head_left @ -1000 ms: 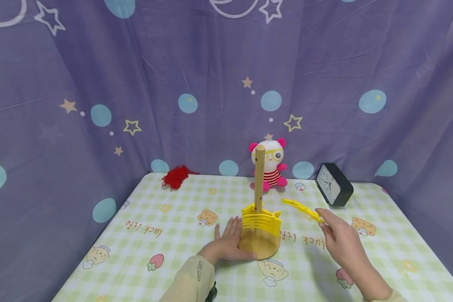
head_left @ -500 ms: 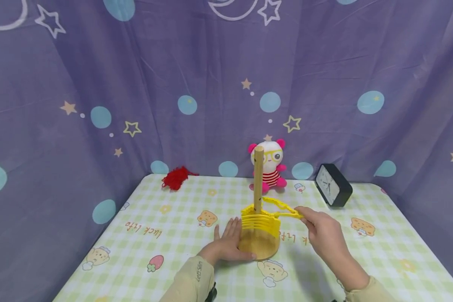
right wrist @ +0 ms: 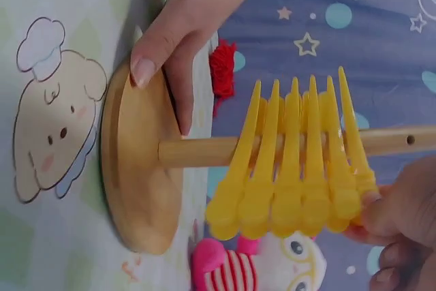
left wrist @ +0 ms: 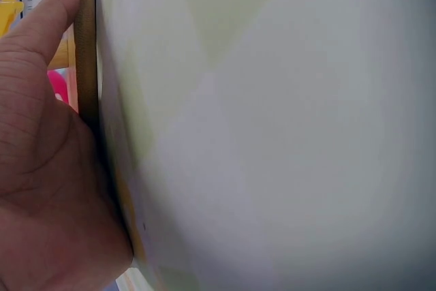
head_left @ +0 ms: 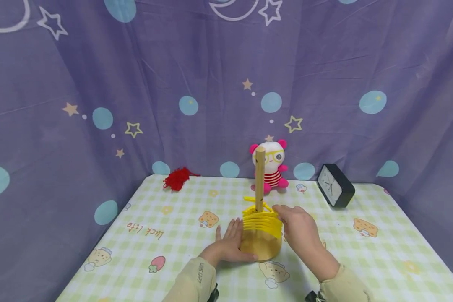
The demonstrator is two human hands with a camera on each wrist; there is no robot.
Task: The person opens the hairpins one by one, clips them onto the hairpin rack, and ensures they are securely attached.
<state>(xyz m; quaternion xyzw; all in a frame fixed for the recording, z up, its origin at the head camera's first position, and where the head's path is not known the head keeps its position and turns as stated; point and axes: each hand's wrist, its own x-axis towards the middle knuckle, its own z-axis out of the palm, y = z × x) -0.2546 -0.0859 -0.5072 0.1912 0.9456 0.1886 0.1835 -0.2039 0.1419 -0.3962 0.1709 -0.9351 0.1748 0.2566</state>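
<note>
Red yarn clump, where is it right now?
In the head view the red yarn clump lies at the table's far left edge against the purple curtain, left of the plush panda.

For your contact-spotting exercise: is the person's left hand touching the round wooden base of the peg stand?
Touching. In the right wrist view, the left hand lies on the round wooden base, thumb pressed on its rim; the head view agrees.

A purple fabric curtain [head_left: 211, 75] printed with pale blue dots, stars and moons hangs as a backdrop behind and along both sides of the desk [head_left: 381, 260], which wears a green-and-white checked cloth with cartoon animals. The light is soft and even.
</note>
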